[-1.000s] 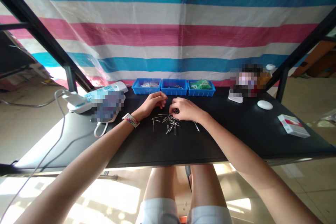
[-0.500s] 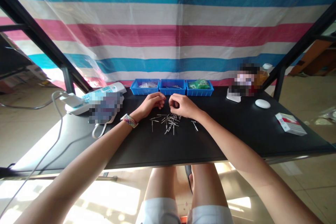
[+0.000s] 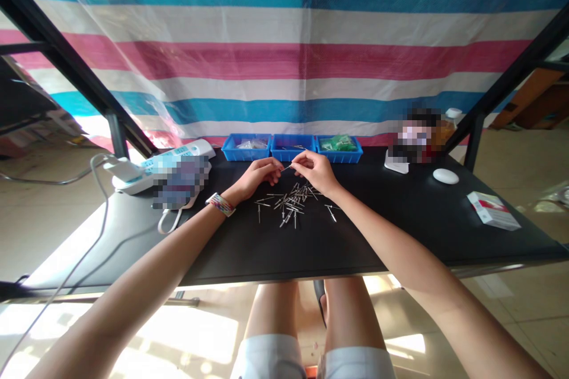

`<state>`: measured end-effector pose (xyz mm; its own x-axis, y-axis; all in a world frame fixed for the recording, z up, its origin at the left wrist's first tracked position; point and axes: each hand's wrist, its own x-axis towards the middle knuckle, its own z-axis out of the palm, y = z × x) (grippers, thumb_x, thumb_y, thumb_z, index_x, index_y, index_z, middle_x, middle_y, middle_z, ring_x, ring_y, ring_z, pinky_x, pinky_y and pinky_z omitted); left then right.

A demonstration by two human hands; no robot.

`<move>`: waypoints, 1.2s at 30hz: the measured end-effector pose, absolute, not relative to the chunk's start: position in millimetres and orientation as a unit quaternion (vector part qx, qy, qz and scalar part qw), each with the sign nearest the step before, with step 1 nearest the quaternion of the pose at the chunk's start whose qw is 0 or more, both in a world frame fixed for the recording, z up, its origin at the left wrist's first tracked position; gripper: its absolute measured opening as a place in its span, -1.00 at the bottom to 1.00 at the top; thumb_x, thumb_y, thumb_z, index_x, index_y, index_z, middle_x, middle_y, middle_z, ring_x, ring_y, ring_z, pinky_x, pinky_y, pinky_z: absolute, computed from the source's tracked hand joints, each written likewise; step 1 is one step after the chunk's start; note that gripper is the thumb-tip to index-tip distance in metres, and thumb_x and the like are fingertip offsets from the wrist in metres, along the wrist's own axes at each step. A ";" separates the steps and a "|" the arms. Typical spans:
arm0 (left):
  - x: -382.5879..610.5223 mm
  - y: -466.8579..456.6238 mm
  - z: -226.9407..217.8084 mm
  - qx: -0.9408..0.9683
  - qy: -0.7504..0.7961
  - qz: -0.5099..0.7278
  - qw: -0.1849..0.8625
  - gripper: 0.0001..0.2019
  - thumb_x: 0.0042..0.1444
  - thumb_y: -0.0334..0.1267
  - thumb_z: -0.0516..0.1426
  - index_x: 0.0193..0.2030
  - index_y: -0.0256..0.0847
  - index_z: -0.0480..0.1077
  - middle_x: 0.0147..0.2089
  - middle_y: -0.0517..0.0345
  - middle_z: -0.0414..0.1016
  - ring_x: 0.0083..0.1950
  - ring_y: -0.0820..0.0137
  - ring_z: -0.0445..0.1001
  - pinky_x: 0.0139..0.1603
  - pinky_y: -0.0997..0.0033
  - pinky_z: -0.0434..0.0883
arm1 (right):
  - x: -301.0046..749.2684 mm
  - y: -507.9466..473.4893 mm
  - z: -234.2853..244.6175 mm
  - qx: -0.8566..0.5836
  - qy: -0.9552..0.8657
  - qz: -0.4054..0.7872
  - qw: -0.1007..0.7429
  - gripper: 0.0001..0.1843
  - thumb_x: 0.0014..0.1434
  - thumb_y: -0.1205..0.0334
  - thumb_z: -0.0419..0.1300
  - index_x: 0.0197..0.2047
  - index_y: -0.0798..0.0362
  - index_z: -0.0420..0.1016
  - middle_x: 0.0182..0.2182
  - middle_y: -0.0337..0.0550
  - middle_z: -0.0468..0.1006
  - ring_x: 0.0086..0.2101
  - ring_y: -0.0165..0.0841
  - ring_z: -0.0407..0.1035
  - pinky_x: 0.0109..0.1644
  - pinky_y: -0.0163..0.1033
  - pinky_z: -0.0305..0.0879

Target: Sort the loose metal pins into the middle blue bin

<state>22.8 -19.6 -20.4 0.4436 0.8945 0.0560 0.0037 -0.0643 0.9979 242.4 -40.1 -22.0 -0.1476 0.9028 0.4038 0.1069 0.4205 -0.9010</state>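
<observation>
Head view: two hands come close together at the centre of the frame, over the surface (image 3: 249, 254); one thin metal pin (image 3: 287, 168) spans the gap between them.
Pin's long axis: roughly left to right, its right end slightly higher in the frame.
Right hand (image 3: 316, 172): thumb and forefinger pinched narrow on the pin's right end.
Left hand (image 3: 259, 176): fingers loosely curled beside the pin's left end; I cannot tell whether they touch it or hold anything.
Loose pins (image 3: 293, 208): heaped below both hands in the frame, pointing many ways; a stray pair (image 3: 332, 215) lies to the right, near the right wrist.
Middle blue tray (image 3: 283, 156): just above the gap between the hands, some thin pieces inside.
</observation>
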 end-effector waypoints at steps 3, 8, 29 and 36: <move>24.1 -20.9 -19.6 0.621 0.367 0.386 0.575 -0.68 0.12 0.01 0.31 -0.23 -0.26 0.53 -0.38 0.13 0.52 -0.41 0.43 0.45 -0.37 0.44 0.39 | 242.2 -40.6 -21.4 -0.390 -0.648 0.386 0.529 -0.71 0.16 -0.05 0.38 -0.26 -0.01 0.53 -0.38 -0.19 0.63 -0.38 -0.28 0.56 -0.31 -0.21 0.47; 26.4 -24.8 -16.5 0.629 0.376 0.391 0.557 -0.64 0.09 0.04 0.35 -0.30 -0.25 0.50 -0.38 0.14 0.50 -0.40 0.44 0.45 -0.36 0.45 0.38 | 241.6 -41.9 -21.3 -0.396 -0.655 0.370 0.527 -0.73 0.15 -0.03 0.40 -0.29 -0.02 0.52 -0.41 -0.20 0.61 -0.40 -0.29 0.54 -0.27 -0.18 0.50; 26.2 -25.3 -15.5 0.589 0.372 0.423 0.580 -0.61 0.08 0.07 0.36 -0.27 -0.25 0.48 -0.37 0.18 0.46 -0.40 0.45 0.45 -0.38 0.44 0.37 | 243.3 -42.0 -20.1 -0.373 -0.628 0.424 0.536 -0.81 0.10 0.10 0.38 -0.32 0.02 0.53 -0.42 -0.24 0.58 -0.48 -0.36 0.50 -0.39 -0.26 0.43; 24.8 -22.9 -17.7 0.597 0.375 0.405 0.582 -0.61 0.08 0.06 0.37 -0.32 -0.27 0.47 -0.43 0.17 0.47 -0.42 0.45 0.43 -0.37 0.44 0.36 | 242.1 -42.1 -21.1 -0.382 -0.634 0.405 0.537 -0.77 0.10 0.06 0.39 -0.29 0.03 0.57 -0.38 -0.20 0.60 -0.48 -0.35 0.50 -0.39 -0.23 0.46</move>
